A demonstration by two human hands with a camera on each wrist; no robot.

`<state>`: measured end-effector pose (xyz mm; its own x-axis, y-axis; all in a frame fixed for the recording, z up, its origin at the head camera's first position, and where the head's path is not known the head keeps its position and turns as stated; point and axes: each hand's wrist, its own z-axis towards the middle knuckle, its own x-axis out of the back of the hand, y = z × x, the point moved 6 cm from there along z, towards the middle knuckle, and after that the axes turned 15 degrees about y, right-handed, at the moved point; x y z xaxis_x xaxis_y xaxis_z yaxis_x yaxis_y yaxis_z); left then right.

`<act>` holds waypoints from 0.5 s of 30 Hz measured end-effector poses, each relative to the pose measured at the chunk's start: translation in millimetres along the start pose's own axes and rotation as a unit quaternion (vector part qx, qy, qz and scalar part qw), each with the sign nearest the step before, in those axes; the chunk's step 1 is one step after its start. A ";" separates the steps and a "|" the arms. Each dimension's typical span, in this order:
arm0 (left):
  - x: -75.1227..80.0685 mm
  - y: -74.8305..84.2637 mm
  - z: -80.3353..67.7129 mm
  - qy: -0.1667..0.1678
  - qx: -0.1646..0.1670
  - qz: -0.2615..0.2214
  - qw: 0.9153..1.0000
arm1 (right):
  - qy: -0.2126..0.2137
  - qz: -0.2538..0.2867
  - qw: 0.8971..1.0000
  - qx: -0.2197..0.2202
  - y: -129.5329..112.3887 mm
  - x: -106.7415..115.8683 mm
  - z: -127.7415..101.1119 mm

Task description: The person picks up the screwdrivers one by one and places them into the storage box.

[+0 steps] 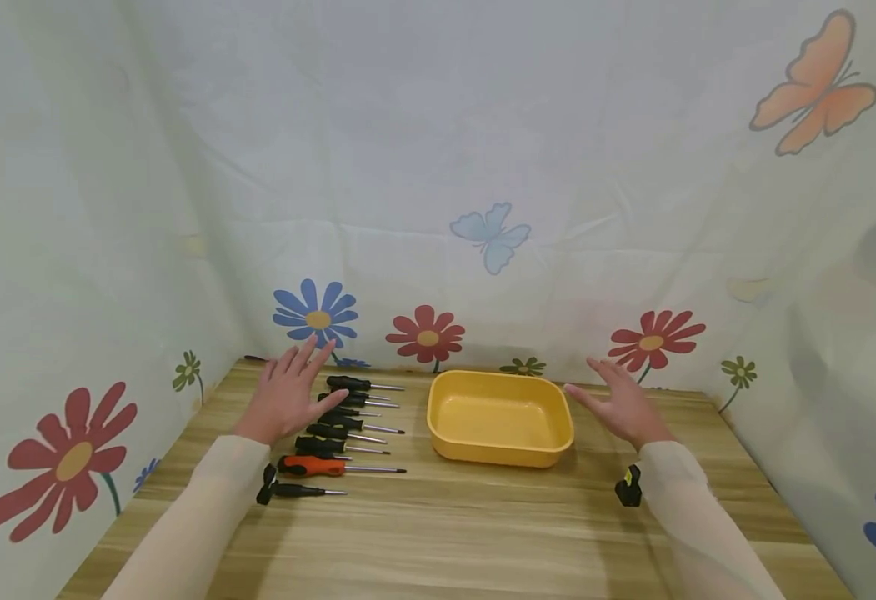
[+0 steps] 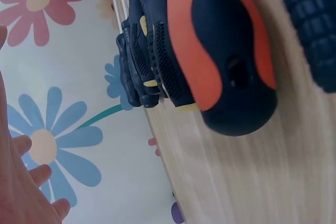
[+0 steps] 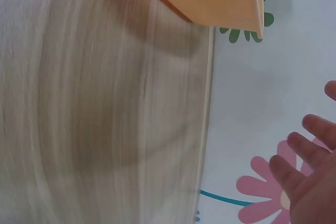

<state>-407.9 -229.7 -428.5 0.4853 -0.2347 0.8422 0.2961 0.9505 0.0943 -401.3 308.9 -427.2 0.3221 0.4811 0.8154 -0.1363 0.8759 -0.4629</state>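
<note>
Your work surface is a wooden table (image 1: 453,525) closed in on three sides by a pale curtain (image 1: 438,150) printed with flowers and butterflies. Near the middle of the table, toward the back, sits a yellow tray (image 1: 499,451), a shallow rectangular one with rounded corners, holding nothing visible in the head view; the right wrist view catches one corner of it against the table's far edge. Left of the tray, well apart from it, lies a row of screwdrivers (image 1: 347,421), handles to your left and shafts pointing toward the tray, stacked one behind another from front to back. Most have black handles; the orange-and-black screwdriver (image 1: 317,466) lies second from the front, and the left wrist view shows its butt end large, with the black handles lined up behind it. Your left hand (image 1: 287,396) hovers with fingers straight and spread, gripping nothing, over the handle ends of the back half of the row; whether the palm touches any handle cannot be told. Your right hand (image 1: 621,404) is just to the right of the tray, palm down, fingers extended and relaxed, holding nothing, close beside the tray's right rim but apart from it. Pale sleeves cover both forearms.
</note>
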 end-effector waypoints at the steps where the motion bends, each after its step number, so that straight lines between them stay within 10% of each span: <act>1: 0.8 0.5 -1.2 0.001 -0.002 0.000 1.000 | 0.000 0.004 1.000 -0.001 0.3 -1.3 -0.4; 15: 5.8 1.2 -23.8 0.023 -0.020 -0.021 0.999 | -0.019 0.077 0.996 -0.043 10.8 -20.5 -11.5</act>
<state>-385.1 -234.8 -436.1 0.5079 -0.2847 0.8130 0.3489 0.9309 0.1080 -398.6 308.1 -452.9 0.2679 0.6122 0.7440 -0.0994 0.7856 -0.6106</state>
